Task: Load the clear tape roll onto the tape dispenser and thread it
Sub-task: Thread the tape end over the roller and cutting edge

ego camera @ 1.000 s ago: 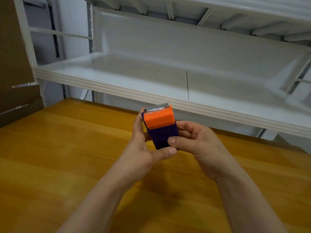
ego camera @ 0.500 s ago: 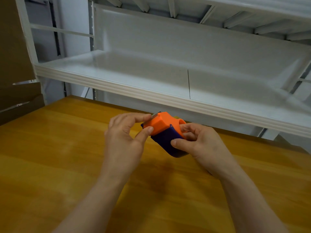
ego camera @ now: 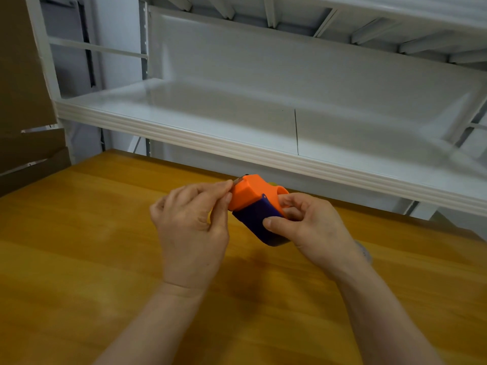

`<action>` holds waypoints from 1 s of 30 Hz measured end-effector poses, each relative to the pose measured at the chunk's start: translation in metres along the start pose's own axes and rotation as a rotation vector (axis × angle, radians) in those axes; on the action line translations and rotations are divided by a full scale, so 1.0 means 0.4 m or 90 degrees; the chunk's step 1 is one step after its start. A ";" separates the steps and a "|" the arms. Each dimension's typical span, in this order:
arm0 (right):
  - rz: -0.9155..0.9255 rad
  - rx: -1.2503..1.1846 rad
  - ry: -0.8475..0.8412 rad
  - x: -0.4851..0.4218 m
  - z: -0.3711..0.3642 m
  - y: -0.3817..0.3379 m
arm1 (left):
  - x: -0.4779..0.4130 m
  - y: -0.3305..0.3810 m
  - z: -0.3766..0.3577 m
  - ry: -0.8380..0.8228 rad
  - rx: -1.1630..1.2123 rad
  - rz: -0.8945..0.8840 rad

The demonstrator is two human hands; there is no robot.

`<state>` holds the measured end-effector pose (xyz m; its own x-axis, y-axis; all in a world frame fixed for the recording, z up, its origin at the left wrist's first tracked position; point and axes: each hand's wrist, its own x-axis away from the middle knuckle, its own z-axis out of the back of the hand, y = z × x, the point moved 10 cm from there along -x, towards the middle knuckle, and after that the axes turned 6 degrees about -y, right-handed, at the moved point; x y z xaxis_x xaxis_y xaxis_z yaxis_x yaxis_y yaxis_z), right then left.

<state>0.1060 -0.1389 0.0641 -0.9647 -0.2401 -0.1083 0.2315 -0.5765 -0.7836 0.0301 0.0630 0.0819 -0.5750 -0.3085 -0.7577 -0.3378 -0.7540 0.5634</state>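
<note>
1. Held just above a honey-coloured wooden table (ego camera: 79, 246), near its far edge: an orange-and-dark-blue handheld tape dispenser (ego camera: 253, 209). Tilted, with the orange head up and to the left and the blue body sloping down to the right. Soft shadow cast on the wood directly beneath.

2. Gripped at the rear by the right hand (ego camera: 313, 230). Thumb laid flat against the blue side wall, fingers curled round the back of the orange part. Wrist bent inward, bare forearm running in from the lower right corner.

3. Pinched at the nose by the left hand (ego camera: 192, 227). Tips of thumb and forefinger closed together on the thin grey metal edge that juts from the front of the orange head. Other fingers curled loosely behind them, back of the hand turned to the camera. Forearm rising from the lower left, wrist nearly straight.

4. Little to be seen of the clear tape roll (ego camera: 273, 184): only a yellow-green sliver peeking over the orange head, possibly the roll's core, seated inside the dispenser between the two hands. Impossible to tell whether any tape lies between the pinching fingertips.

5. Beyond the table's far edge: a white metal shelf (ego camera: 210, 143) with a ribbed front lip, spanning the scene from left to right, and the struts of a higher shelf overhead.

6. At the left border, beside the shelf's upright: brown cardboard (ego camera: 23, 101), standing tall above the tabletop.
</note>
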 end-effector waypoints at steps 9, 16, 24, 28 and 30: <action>-0.058 0.300 0.045 0.000 -0.014 0.001 | 0.028 -0.047 -0.105 -0.234 -0.039 0.177; -0.097 0.461 0.013 0.006 -0.066 -0.002 | 0.060 -0.138 -0.151 -0.346 -0.047 0.354; -0.093 0.507 -0.022 0.011 -0.106 0.007 | 0.097 -0.204 -0.188 -0.447 -0.042 0.444; -0.093 0.524 -0.035 0.015 -0.106 0.008 | 0.098 -0.209 -0.188 -0.452 -0.022 0.455; -0.103 0.520 -0.047 0.014 -0.104 0.010 | 0.091 -0.206 -0.184 -0.451 -0.007 0.447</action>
<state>0.0961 -0.1103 0.0351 -0.9897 -0.1400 0.0307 0.1366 -0.9863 -0.0925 0.0920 0.0713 -0.0166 -0.9550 -0.2716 0.1194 0.2539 -0.5400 0.8025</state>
